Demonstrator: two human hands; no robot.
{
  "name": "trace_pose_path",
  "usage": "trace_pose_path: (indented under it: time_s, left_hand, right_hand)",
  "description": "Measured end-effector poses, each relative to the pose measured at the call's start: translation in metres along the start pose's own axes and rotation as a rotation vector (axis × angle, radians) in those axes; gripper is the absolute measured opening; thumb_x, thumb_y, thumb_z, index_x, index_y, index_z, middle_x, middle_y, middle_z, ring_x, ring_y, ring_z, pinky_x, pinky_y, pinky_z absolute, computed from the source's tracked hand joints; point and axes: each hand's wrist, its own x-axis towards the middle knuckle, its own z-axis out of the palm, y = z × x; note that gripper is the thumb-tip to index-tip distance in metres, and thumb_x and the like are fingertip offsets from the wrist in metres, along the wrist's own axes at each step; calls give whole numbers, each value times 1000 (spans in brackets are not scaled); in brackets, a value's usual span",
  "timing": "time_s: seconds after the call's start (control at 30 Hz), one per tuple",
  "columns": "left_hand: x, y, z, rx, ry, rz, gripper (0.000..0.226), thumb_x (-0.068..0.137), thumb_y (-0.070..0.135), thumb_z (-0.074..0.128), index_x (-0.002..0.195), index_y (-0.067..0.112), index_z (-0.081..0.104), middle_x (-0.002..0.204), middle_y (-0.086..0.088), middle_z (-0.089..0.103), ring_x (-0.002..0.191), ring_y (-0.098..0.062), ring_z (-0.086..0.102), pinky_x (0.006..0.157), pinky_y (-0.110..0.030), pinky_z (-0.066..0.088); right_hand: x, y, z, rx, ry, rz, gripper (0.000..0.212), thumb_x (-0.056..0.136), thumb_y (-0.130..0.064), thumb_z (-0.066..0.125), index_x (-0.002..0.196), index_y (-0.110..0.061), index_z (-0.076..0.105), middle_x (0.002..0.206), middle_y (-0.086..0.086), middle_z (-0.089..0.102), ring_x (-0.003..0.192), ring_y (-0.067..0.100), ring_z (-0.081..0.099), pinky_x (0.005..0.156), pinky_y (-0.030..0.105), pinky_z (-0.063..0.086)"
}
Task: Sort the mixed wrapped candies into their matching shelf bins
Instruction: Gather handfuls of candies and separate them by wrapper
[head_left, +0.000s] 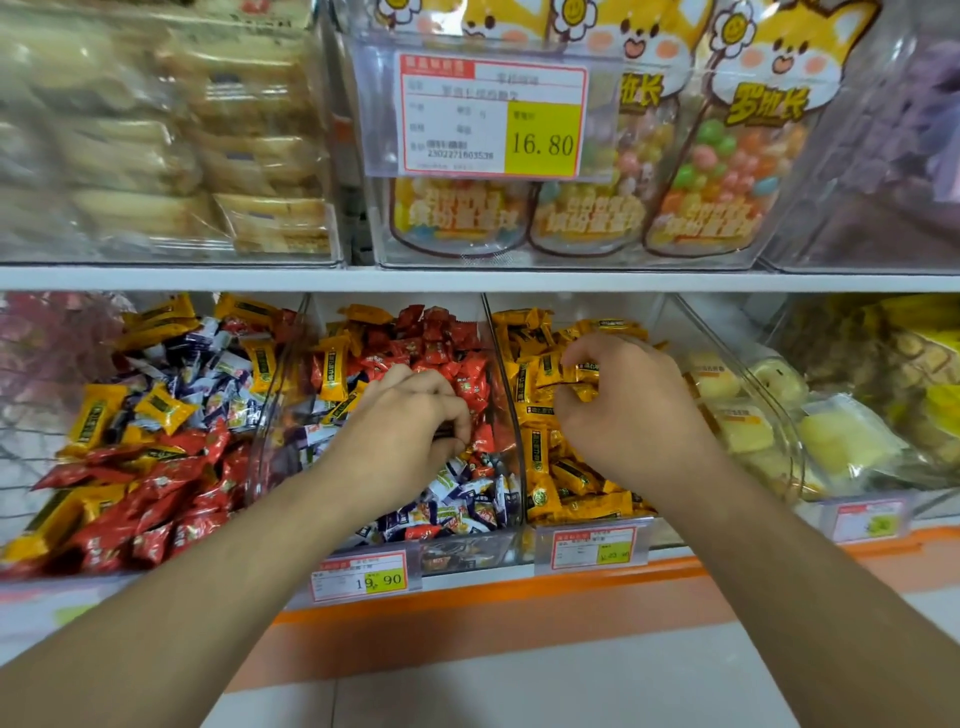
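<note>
In the head view, the left hand (410, 415) is reaching into the middle bin (498, 540) of mixed candies (457, 499), fingers curled pinching a red candy (480, 436), while at 3 o'clock the right hand (618, 400) is gripping yellow candies (571, 376) in the yellow bin (649, 525).

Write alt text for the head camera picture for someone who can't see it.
Two bare hands reach into clear shelf bins of wrapped candies: the left hand pinches a candy in the mixed bin, while the right hand grips yellow candies in the yellow bin. Jars of colourful sweets stand above.
</note>
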Motion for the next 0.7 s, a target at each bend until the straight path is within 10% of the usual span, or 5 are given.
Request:
trace_pose_path:
  time_s: [0.27,0.7]
  left_hand:
    - [3,-1,3,18,-34,41,24,95,39,68,118,46,68,116,28,50,104,-7,30,99,-34,33]
    - [3,-2,-10,-106,99,-13,9,97,31,67,90,37,64,108,24,59,105,-7,44,98,-33,39]
  right_hand:
    - [-4,-5,2,17,-27,-8,25,98,-25,66,122,-20,63,129,0,62,56,-1,38,51,14,29]
    - [-4,-8,3,-17,-54,-12,23,99,-25,65,122,-22,63,136,-3,59,49,-9,55,47,12,32]
